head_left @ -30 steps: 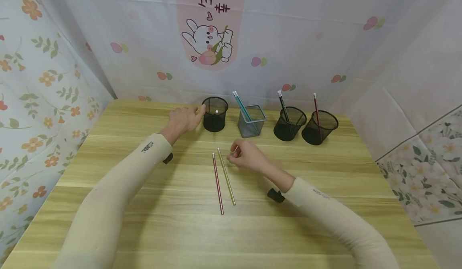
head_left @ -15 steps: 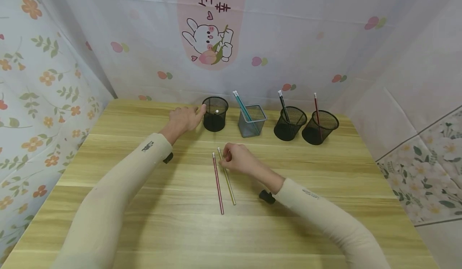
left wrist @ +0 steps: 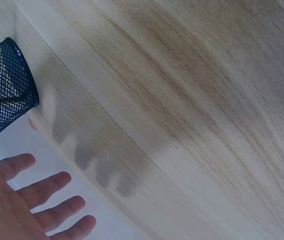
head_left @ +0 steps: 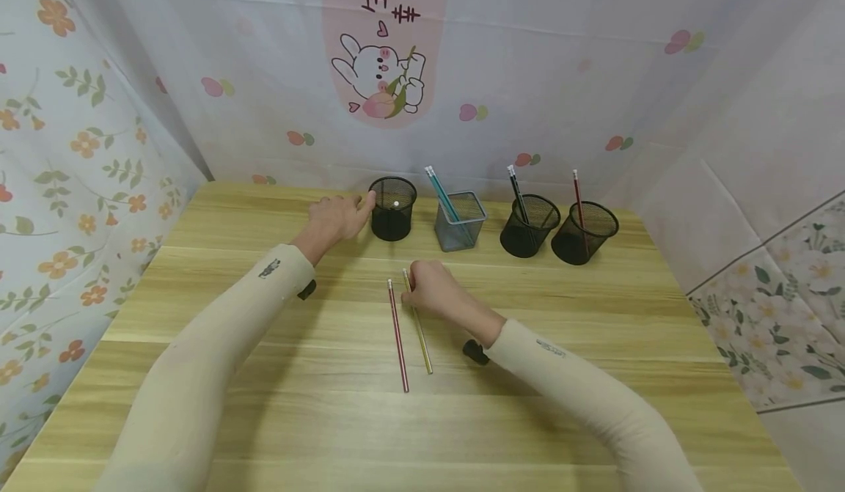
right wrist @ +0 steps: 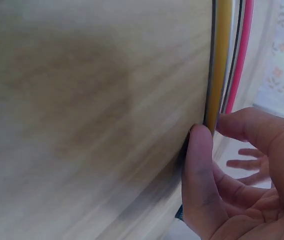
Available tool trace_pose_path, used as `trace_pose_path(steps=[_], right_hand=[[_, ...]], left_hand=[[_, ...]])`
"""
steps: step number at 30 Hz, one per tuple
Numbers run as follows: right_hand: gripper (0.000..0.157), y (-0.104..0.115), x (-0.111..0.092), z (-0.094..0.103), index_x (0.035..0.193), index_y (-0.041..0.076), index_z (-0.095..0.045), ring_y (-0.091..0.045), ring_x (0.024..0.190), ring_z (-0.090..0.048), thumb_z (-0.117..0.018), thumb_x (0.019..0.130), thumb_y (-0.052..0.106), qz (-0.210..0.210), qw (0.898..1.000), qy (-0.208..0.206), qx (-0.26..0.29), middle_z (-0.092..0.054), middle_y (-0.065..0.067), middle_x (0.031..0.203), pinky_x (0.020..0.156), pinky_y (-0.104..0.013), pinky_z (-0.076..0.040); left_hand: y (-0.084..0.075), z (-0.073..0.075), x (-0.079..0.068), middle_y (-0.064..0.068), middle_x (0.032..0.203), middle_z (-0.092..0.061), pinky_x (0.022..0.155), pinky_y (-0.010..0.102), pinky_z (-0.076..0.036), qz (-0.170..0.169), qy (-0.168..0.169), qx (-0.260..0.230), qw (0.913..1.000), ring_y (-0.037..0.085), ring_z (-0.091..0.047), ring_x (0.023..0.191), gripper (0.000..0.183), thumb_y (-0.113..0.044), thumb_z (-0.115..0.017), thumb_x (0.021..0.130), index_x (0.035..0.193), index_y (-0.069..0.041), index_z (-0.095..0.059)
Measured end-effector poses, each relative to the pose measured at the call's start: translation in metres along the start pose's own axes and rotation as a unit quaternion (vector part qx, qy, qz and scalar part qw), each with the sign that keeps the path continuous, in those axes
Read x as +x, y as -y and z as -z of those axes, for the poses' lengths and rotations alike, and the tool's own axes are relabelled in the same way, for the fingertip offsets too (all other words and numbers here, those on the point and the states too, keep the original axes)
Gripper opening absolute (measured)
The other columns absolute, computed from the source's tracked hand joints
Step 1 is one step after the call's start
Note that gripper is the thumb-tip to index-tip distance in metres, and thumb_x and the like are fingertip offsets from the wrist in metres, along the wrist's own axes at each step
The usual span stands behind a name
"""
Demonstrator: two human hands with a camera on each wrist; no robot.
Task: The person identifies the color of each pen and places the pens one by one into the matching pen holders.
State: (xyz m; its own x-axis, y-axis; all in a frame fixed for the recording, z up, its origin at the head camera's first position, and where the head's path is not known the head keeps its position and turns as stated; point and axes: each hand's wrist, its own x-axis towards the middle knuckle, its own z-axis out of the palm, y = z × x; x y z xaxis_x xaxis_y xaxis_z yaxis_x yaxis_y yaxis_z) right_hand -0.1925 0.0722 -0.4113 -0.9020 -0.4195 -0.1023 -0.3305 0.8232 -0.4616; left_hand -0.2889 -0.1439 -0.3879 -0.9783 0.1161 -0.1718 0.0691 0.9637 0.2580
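My right hand point(head_left: 432, 289) pinches a yellow pencil point(head_left: 422, 338) near its white-tipped end, thumb on one side and fingers on the other. In the right wrist view the yellow pencil point(right wrist: 221, 55) runs up from between the fingertips. Just left of it lies a red pencil point(head_left: 398, 338), untouched on the table. My left hand point(head_left: 337, 217) is spread beside the leftmost round black mesh pencil cup point(head_left: 392, 221), its thumb close to the rim. In the left wrist view the fingers point(left wrist: 47, 190) are straight and hold nothing. A small white tip shows at that cup.
Right of that cup stand a square grey mesh cup point(head_left: 455, 234) with teal pencils, a round black cup point(head_left: 518, 239) with black pencils and another black cup point(head_left: 571, 246) with a red pencil. A printed curtain point(head_left: 264, 74) hangs behind the wooden table point(head_left: 317, 419).
My right hand has moved left onto the yellow pencil and taken hold of it; the pencil's upper end has shifted slightly right. My left hand stays in place.
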Motion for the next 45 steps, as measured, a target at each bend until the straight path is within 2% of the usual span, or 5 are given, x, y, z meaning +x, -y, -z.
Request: trace_pose_path(steps=[10,18,25,38,45], right_hand=[[0.054,0.000,0.008,0.002,0.044,0.016,-0.043,-0.007,0.040,-0.034,-0.082,0.080,0.009,-0.021,0.999,0.033,-0.002,-0.040,0.008,0.038,0.047,-0.025,-0.032],[0.053,0.001,0.011,0.002,0.042,0.015,-0.045,-0.006,0.033,-0.033,-0.080,0.082,0.008,-0.037,0.998,0.056,0.007,-0.049,0.003,0.038,0.041,-0.023,-0.025],[0.051,0.000,0.010,0.002,0.043,0.015,-0.047,-0.007,0.034,-0.036,-0.080,0.082,0.009,-0.038,0.997,0.063,0.011,-0.047,0.004,0.038,0.042,-0.023,-0.026],[0.032,-0.002,0.003,0.013,0.059,0.010,-0.057,-0.014,0.046,-0.062,-0.077,0.085,0.009,-0.024,0.995,0.070,0.063,-0.059,0.000,0.050,0.055,-0.027,-0.047],[0.014,-0.009,0.000,0.021,0.081,0.004,-0.059,-0.019,0.053,-0.067,-0.071,0.086,0.004,-0.030,0.990,0.067,0.120,-0.063,-0.006,0.067,0.056,-0.029,-0.053]], left_hand=[[0.001,0.000,0.000,0.027,0.153,-0.041,0.102,0.067,-0.033,0.000,-0.003,0.000,1.0000,0.053,-0.039,0.134,0.084,-0.064,-0.002,0.102,0.159,-0.012,-0.036],[0.002,-0.001,0.000,0.026,0.153,-0.041,0.101,0.068,-0.034,-0.001,-0.006,-0.004,1.0000,0.053,-0.039,0.133,0.085,-0.065,-0.002,0.102,0.159,-0.012,-0.037],[0.002,-0.001,0.001,0.027,0.154,-0.038,0.102,0.069,-0.031,0.000,0.001,-0.006,1.0000,0.053,-0.036,0.136,0.086,-0.066,-0.002,0.101,0.160,-0.012,-0.035],[0.003,-0.001,0.001,0.025,0.154,-0.040,0.101,0.068,-0.032,0.000,-0.003,-0.006,1.0000,0.052,-0.038,0.134,0.091,-0.069,0.002,0.099,0.160,-0.013,-0.036],[0.002,0.000,0.000,0.026,0.153,-0.041,0.099,0.067,-0.035,-0.001,-0.002,-0.008,1.0000,0.052,-0.040,0.133,0.092,-0.070,0.003,0.098,0.160,-0.013,-0.036]])
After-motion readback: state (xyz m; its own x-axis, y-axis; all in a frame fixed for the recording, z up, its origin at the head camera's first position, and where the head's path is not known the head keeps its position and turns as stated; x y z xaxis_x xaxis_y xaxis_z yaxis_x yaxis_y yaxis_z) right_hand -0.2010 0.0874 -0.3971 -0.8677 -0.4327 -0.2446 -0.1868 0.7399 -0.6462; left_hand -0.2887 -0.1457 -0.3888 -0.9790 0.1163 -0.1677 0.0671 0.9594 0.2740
